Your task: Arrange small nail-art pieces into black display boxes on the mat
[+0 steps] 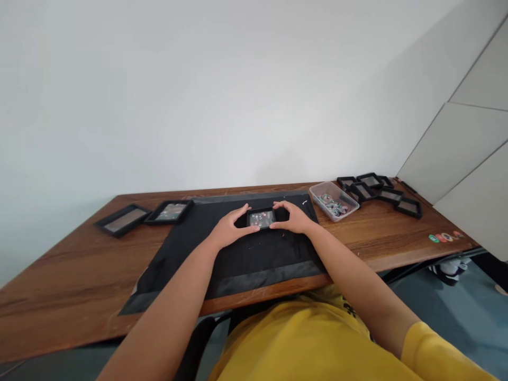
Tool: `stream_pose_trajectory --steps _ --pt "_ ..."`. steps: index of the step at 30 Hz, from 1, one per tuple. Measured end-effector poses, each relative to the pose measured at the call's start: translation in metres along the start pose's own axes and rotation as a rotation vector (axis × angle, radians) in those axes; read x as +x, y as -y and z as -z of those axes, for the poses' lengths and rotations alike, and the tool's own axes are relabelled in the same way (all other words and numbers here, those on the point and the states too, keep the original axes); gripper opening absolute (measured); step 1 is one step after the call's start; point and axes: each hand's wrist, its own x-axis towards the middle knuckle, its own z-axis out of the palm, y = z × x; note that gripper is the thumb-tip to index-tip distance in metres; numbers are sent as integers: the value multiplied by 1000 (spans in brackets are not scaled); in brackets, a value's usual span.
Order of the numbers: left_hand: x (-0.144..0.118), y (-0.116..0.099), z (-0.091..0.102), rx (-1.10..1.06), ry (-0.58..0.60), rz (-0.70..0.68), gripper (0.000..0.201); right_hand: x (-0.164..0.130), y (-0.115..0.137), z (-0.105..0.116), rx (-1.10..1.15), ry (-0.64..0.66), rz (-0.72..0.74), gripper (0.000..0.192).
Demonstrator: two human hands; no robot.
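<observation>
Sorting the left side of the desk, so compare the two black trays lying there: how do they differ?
The outer tray looks plain inside, with only a pale brownish panel, while the inner tray shows small coloured bits. The outer tray lies wholly on the wooden desk; the inner tray's right end overlaps the black mat. Both are flat, black-framed rectangles, side by side, apart from both hands.

Wooden table (397, 241) against a pale wall, bearing a black mat (246, 254) at its centre that overhangs the near edge. Left of the mat lie two black frames (145, 216); to its right stand a clear plastic container (334, 200) of small coloured pieces and a cluster of black frames (379, 191). Small coloured stickers (444, 237) mark the near right corner.
</observation>
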Motion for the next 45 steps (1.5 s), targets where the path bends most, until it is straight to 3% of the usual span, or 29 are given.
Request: stream_pose_trajectory --steps 6,15,20,34,40,45 --pt "1 1 -1 81 14 -29 103 0 -2 0 8 49 -11 76" --pt "0 0 1 149 34 -60 109 0 -7 -1 4 37 1 66" --pt "-2 -2 0 162 -13 -34 106 4 -14 -5 33 -26 15 42" --pt "-11 -18 4 122 -363 13 75 6 -15 -1 8 -140 37 30" --pt "-11 -21 16 177 -596 121 94 2 -11 -2 -19 -132 25 20" --pt "-14 -19 45 249 -863 337 105 3 -13 -2 -29 -162 -21 17"
